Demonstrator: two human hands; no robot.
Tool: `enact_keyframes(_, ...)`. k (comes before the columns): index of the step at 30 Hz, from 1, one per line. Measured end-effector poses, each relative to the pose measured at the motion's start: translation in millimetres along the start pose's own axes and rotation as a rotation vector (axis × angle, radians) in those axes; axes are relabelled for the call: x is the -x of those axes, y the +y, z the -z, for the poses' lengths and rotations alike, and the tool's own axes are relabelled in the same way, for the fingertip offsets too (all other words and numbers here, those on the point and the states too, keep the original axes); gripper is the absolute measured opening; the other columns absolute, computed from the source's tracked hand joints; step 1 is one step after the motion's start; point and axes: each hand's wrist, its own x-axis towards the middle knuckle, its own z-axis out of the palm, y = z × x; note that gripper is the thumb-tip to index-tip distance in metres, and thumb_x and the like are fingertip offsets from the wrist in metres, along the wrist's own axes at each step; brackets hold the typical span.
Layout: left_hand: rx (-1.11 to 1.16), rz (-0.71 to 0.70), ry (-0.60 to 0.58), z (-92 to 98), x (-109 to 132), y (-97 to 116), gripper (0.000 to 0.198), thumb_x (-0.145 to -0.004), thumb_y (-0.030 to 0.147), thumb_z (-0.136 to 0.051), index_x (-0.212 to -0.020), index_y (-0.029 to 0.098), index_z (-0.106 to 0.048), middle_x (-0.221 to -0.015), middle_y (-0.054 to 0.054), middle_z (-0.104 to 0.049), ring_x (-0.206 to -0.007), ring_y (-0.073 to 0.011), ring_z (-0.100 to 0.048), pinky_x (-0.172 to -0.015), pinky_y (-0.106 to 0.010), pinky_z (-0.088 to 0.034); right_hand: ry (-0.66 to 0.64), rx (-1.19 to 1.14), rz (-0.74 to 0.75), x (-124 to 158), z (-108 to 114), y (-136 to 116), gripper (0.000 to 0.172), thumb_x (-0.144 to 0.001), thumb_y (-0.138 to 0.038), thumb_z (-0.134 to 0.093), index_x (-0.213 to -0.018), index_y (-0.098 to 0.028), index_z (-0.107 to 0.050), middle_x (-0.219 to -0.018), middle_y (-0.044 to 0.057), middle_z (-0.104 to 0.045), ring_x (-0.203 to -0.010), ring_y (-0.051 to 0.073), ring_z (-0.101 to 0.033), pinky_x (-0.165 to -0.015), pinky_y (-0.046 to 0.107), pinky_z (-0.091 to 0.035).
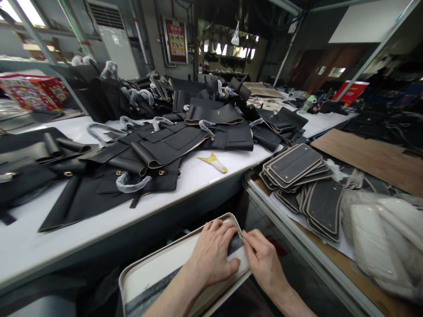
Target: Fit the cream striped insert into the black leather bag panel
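Note:
A shallow cream bag panel [158, 268] with a raised rim and dark grey bands inside lies tilted low in front of me, close to my body. My left hand [214, 251] rests across its inner face, fingers spread toward the far right corner and thumb apart. At that corner my right hand [262, 253] pinches the rim between thumb and fingers. Whatever else may be between those fingertips is hidden. The panel's near edge is partly covered by my left forearm.
Black bag pieces [165, 145] with plastic-wrapped handles cover much of the white table [185, 198]. A yellow-and-white template [213, 162] lies by its edge. To the right, stacked dark panels [294, 163], a plastic-wrapped bundle [376, 237] and a brown board [373, 158] sit on another table.

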Motion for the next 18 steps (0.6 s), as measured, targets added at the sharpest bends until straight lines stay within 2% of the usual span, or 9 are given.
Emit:
enact_keyframes(4, -0.019, -0.007, -0.006, -0.9, -0.6, 1.1, 0.052, -0.069, 0.036, -0.069, -0.118, 0.025, -0.054, -0.128, 0.001, -0.057, -0.114, -0.0252, -0.046, -0.101, -0.043, -0.035, -0.064, 0.151, 0.019, 0.7, -0.7, -2.6, 0.029, -0.101, -0.02, -0.033, -0.098, -0.016, -0.062, -0.086, 0.005, -0.051, -0.075, 0.018, -0.054, -0.073, 0.034, -0.047)
enact_keyframes(8, -0.021, 0.006, 0.002, -2.7, 0.4, 3.8, 0.043, -0.072, 0.033, -0.066, -0.113, 0.024, -0.056, -0.121, 0.0, -0.06, -0.11, -0.0244, -0.048, -0.101, -0.041, -0.037, -0.167, 0.406, 0.143, -0.6, 0.3, -5.5, 0.028, -0.097, -0.013, -0.034, -0.106, -0.009, -0.061, -0.097, 0.011, -0.053, -0.089, 0.024, -0.054, -0.08, 0.04, -0.05)
enact_keyframes(10, -0.022, 0.0, 0.007, -4.4, 2.0, 4.7, 0.04, -0.077, 0.03, -0.063, -0.115, 0.025, -0.055, -0.12, 0.0, -0.061, -0.108, -0.0229, -0.049, -0.1, -0.039, -0.038, -0.215, 0.498, 0.2, -2.2, 1.0, -6.6, 0.028, -0.096, -0.012, -0.036, -0.108, -0.007, -0.061, -0.1, 0.013, -0.054, -0.093, 0.026, -0.053, -0.084, 0.043, -0.05)
enact_keyframes(12, -0.033, -0.014, 0.017, -5.9, 3.9, 4.6, 0.042, -0.08, 0.029, -0.06, -0.121, 0.027, -0.052, -0.127, 0.0, -0.058, -0.11, -0.0222, -0.048, -0.1, -0.039, -0.038, -0.262, 0.556, 0.231, -4.0, 1.5, -7.0, 0.029, -0.096, -0.011, -0.035, -0.105, -0.006, -0.062, -0.1, 0.014, -0.054, -0.093, 0.027, -0.053, -0.084, 0.045, -0.05)
enact_keyframes(15, -0.06, -0.032, 0.017, -7.1, 7.1, 3.5, 0.047, -0.084, 0.029, -0.058, -0.13, 0.029, -0.047, -0.142, 0.002, -0.047, -0.117, -0.0222, -0.046, -0.102, -0.039, -0.037, -0.29, 0.557, 0.24, -6.1, 2.2, -7.2, 0.029, -0.095, -0.01, -0.034, -0.103, -0.006, -0.062, -0.1, 0.014, -0.055, -0.093, 0.028, -0.052, -0.083, 0.046, -0.05)
enact_keyframes(18, -0.108, -0.061, -0.023, -6.8, 10.3, 3.3, 0.044, -0.088, 0.036, -0.054, -0.131, 0.029, -0.047, -0.146, 0.003, -0.045, -0.119, -0.0239, -0.046, -0.102, -0.043, -0.036, -0.232, 0.396, 0.177, -7.3, 5.3, -8.6, 0.03, -0.097, -0.013, -0.033, -0.103, -0.008, -0.062, -0.097, 0.012, -0.055, -0.091, 0.025, -0.054, -0.083, 0.042, -0.048)
